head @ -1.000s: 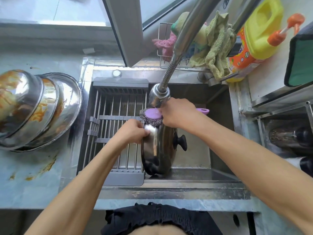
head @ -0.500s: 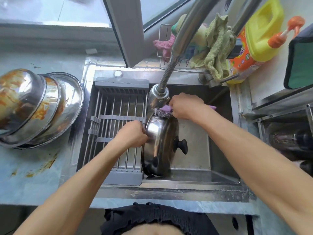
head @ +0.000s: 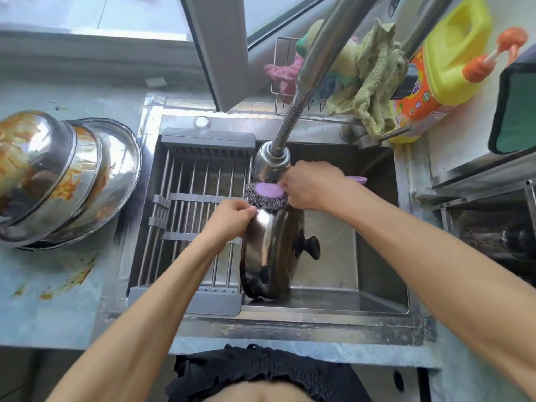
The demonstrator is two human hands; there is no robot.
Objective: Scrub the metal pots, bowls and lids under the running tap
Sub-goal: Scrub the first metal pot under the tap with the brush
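Silver lid [head: 271, 250] with black knob [head: 309, 247], purple-handled grey scourer [head: 265, 196], orange-stained bowls [head: 58, 181], yellow detergent bottle [head: 446, 68]

One lid [head: 271, 250]. One scourer [head: 266, 195]. Three stacked bowls [head: 66, 178], well left of the fingers. One detergent jug [head: 443, 68]. One rack [head: 191, 221]. Two hands.

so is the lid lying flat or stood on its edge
On its edge: the lid stands upright in the sink, its black knob pointing sideways.
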